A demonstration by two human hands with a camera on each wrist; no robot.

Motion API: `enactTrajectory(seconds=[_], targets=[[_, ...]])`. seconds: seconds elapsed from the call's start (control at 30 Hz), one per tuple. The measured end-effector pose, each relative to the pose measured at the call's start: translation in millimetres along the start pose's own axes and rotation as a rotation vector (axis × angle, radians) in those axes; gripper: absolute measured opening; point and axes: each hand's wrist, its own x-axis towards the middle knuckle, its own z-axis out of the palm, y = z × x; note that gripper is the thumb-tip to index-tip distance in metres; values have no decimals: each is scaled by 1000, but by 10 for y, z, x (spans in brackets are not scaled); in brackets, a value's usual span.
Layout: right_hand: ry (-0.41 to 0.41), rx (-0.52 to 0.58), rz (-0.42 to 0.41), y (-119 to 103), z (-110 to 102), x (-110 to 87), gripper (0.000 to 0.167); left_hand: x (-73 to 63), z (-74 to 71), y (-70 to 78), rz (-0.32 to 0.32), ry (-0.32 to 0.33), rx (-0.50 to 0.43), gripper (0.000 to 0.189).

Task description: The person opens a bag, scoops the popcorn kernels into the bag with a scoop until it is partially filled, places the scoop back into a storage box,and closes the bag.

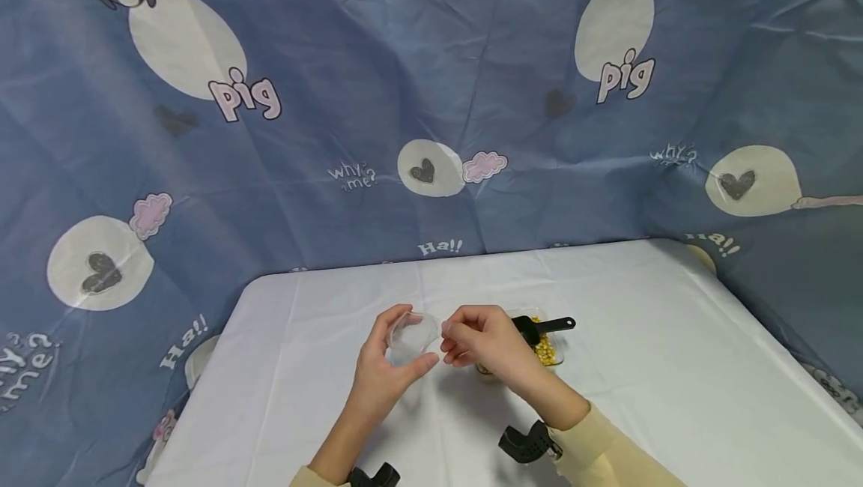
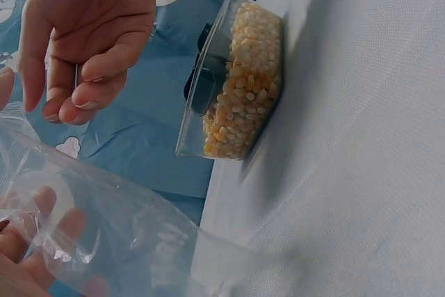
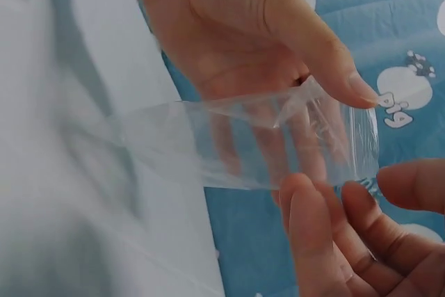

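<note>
A clear plastic bag is gripped in my left hand, thumb on the near side and fingers on the far side. Its mouth is spread into a rounded opening. The right wrist view shows the bag hanging long and thin, with the left thumb at its rim. My right hand is beside the opening, fingers loosely bent and fingertips near the rim. In the left wrist view that hand holds nothing between its fingers.
Behind the right hand, a clear box holds corn kernels. A black scoop rests in it, handle pointing right. All stands on a white-covered table, with a blue printed curtain behind.
</note>
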Motion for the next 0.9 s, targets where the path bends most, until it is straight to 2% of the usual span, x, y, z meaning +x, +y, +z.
enactTrajectory(seconds=[0.13, 0.43, 0.7, 0.9], targets=[[14, -60, -37, -22, -38, 7, 19, -13, -11, 6, -15, 31, 14, 75], [105, -149, -59, -45, -235, -56, 14, 6, 26, -13, -13, 3, -16, 77], [167, -331, -78, -25, -481, -137, 13, 5, 35, -18, -25, 7, -5, 76], [204, -408, -67, -26, -695, -223, 13, -1, 32, -44, -20, 16, 27, 75]])
